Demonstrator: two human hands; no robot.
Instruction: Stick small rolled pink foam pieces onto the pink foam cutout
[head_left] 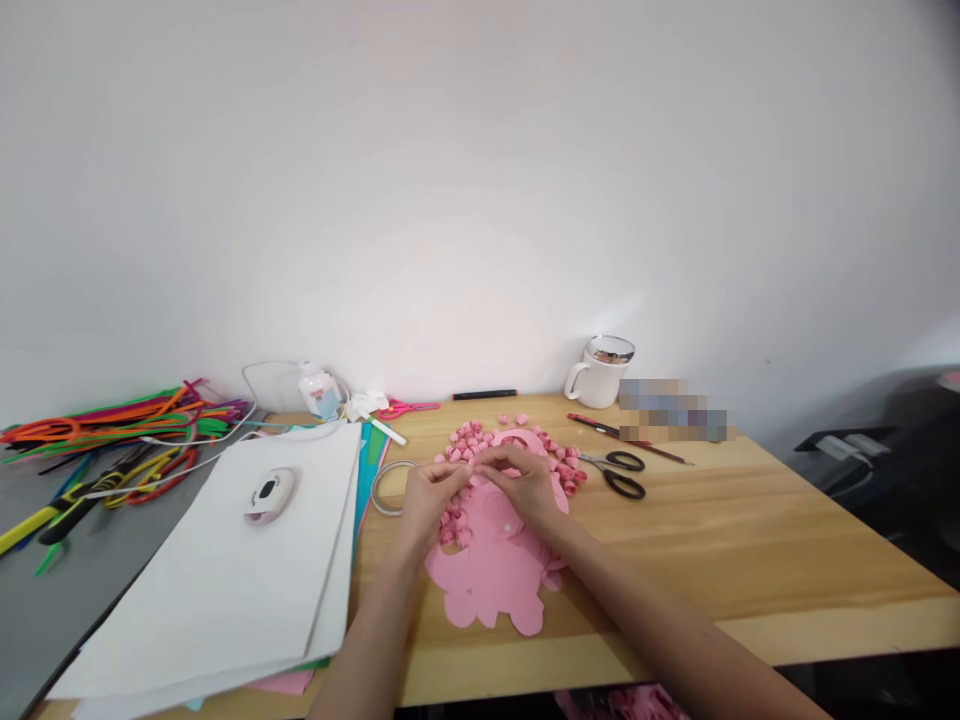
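My left hand [435, 500] and my right hand [521, 485] meet fingertip to fingertip above a pink paper cutout [491, 580] with a scalloped edge. Both hands are closed in a pinch. Whatever lies between the fingertips is too small to make out. Small pink paper curls [470, 438] are heaped behind my hands, and more curls [454, 525] lie beside my left hand. Part of the cutout is hidden under my right hand. Black-handled scissors [624, 474] rest right of the curls.
White sheets [217, 580] with a small white device [268, 497] lie left. A tape roll [386, 488] sits near my left hand. Farther back are a white bottle [320, 392], pink scissors [409, 408], a black marker [485, 395], a mug [598, 375] and pencils [630, 438]. Colourful pipe cleaners [112, 425] lie far left.
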